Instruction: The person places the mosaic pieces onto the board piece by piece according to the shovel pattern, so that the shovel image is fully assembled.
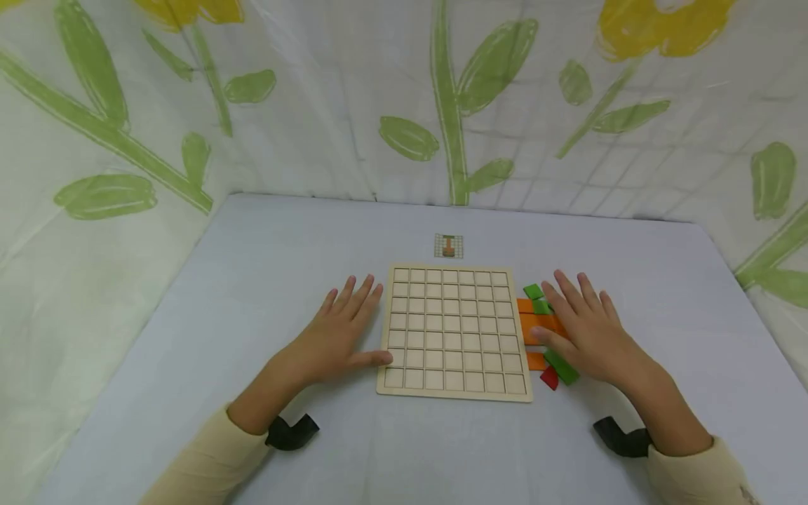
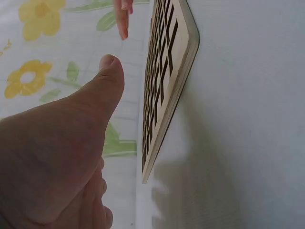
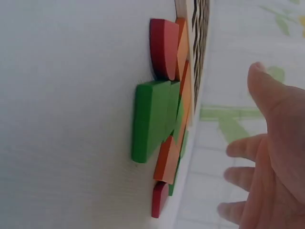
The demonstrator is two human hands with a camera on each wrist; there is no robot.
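A pale wooden grid board with rows of square recesses lies flat on the table. My left hand is at the board's left edge, fingers spread and straight, holding nothing; its thumb overlaps the board's edge in the head view. Over a group of coloured blocks at the board's right side is my right hand, also spread and holding nothing. Among those blocks are orange pieces, a green block and a red block with a curved side. The right hand hides part of the group in the head view.
A small printed card with a grid picture lies beyond the board's far edge. The white table meets a curtain with painted flowers at its back. Black bands sit at both wrists.
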